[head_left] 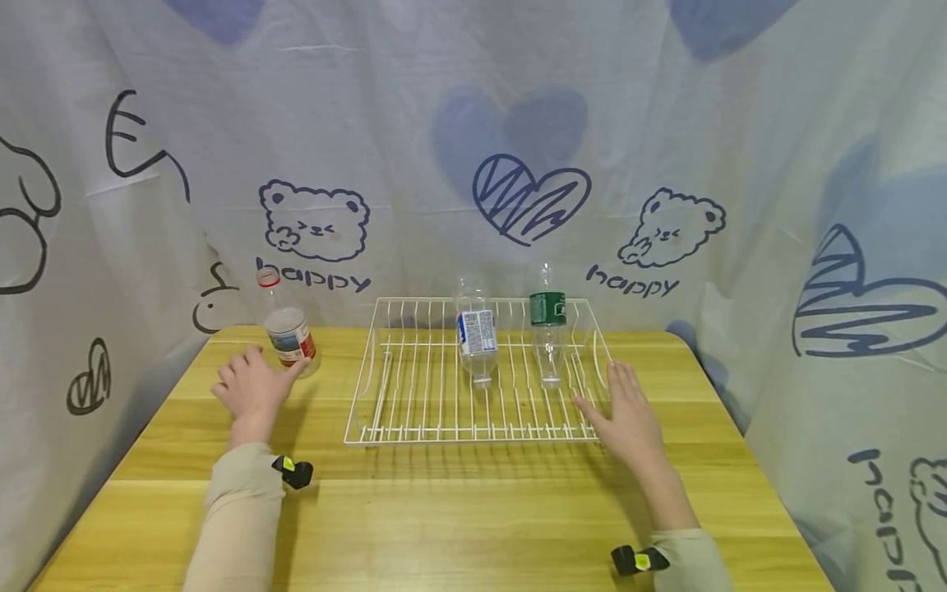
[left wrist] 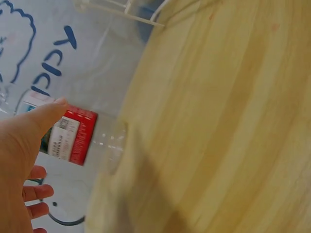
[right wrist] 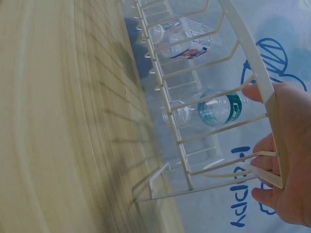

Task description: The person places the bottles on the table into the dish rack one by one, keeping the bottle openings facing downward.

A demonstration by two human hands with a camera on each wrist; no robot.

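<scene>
A clear plastic bottle (head_left: pixel 291 339) with a red, white and blue label and red at its neck stands at the table's left. My left hand (head_left: pixel 251 385) is beside it, fingers spread; the thumb lies in front of the label (left wrist: pixel 83 136). A white wire rack (head_left: pixel 444 436) sits mid-table. Two clear bottles are in it, necks toward its wire floor: one with a blue-and-white label (head_left: pixel 477 331), one with a green label (head_left: pixel 547 309). At the rack's right front corner is my right hand (head_left: pixel 629 415), fingers extended along the side and thumb over the wires.
The rack stands on a wooden table (head_left: pixel 459 526) with rounded far corners. A pale curtain (head_left: pixel 414 123) printed with hearts and bears hangs behind the table and along both sides. Black straps with yellow marks, such as the left strap (head_left: pixel 293 471), are on both wrists.
</scene>
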